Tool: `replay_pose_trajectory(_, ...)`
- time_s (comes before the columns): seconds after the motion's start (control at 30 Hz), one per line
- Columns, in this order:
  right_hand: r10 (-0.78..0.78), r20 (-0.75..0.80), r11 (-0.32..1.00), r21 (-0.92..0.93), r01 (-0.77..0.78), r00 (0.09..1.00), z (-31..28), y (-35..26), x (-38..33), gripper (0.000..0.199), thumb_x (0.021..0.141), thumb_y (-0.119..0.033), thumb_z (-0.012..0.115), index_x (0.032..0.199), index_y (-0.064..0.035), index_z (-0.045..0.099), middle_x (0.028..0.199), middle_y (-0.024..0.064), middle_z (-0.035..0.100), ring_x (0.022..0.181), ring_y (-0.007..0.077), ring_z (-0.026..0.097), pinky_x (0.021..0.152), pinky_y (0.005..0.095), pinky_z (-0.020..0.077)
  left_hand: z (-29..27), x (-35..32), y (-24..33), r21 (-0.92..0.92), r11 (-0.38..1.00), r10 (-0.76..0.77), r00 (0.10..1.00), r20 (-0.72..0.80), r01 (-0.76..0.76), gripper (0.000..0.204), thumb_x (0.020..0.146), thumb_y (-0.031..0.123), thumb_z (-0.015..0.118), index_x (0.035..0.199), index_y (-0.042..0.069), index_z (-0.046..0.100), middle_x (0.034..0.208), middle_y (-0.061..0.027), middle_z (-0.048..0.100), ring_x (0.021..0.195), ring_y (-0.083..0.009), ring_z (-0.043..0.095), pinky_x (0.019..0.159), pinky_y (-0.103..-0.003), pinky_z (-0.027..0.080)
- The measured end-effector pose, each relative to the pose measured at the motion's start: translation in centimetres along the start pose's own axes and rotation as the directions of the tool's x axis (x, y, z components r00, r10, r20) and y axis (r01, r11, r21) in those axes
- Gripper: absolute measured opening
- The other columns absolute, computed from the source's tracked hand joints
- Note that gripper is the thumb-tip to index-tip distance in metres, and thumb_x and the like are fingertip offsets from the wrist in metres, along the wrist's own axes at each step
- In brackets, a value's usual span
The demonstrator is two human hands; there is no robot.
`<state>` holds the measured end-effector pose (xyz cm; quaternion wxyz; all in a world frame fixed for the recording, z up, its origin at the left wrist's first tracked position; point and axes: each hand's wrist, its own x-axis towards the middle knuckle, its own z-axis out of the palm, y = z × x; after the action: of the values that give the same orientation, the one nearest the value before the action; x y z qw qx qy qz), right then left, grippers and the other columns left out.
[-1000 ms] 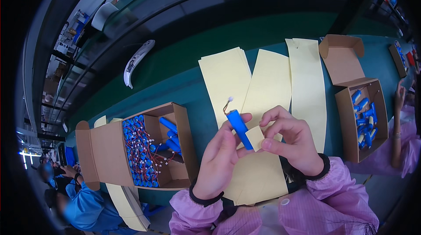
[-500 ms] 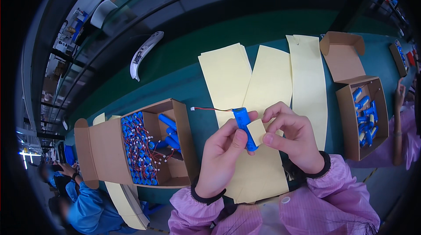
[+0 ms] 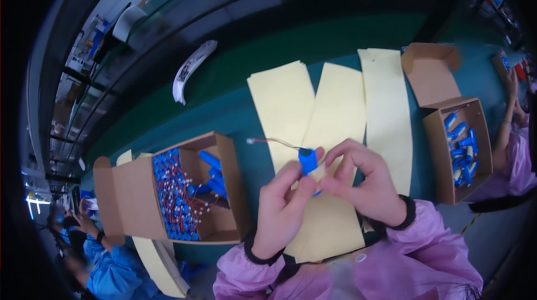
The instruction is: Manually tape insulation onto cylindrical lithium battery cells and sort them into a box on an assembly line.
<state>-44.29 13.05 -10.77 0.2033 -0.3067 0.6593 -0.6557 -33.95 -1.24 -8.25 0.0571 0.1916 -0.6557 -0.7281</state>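
Blue wired battery cell (image 3: 307,161), slightly tilted

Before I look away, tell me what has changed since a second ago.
The blue battery has tipped, top end toward the camera; its lead swung from upward to leftward. The small yellow piece can't be made out clearly now. The white curved object slid rightward. The left hand still holds the battery; the cardboard boxes and large yellow sheets stayed put.
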Motion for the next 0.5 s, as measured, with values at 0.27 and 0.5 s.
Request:
replay_pose_trajectory(0.27, 0.204, 0.07, 0.949, -0.26, -0.18, 0.976, -0.7, -0.9, 0.5, 0.038, 0.072, -0.013, 0.081, 0.097, -0.006, 0.053, 0.096, 0.012, 0.059, 0.086, 0.0217, 0.064, 0.073, 0.0323, 0.05, 0.4, 0.0, -0.6, 0.396, 0.905, 0.086, 0.979, 0.186, -0.155, 0.033, 0.093, 0.002, 0.055, 0.126, 0.0, 0.057, 0.122, -0.0132, 0.062, 0.111, -0.0223, 0.06, 0.093, -0.029, 0.046)
replay_pose_trajectory(0.5, 0.093, 0.298, 0.896, -0.441, 0.051, 0.95, -2.8, -6.1, -1.5, 0.061, 0.086, -0.028, 0.071, 0.137, -0.0099, 0.043, 0.121, 0.0143, 0.057, 0.094, 0.0305, 0.065, 0.076, 0.037, 0.0522, 1.2, -1.4, -0.7, 0.404, 0.881, 0.191, 0.966, 0.174, -0.246, 0.027, 0.102, 0.016, 0.038, 0.086, -0.001, 0.05, 0.064, -0.0135, 0.048, 0.054, -0.0202, 0.048, 0.05, -0.034, 0.037)
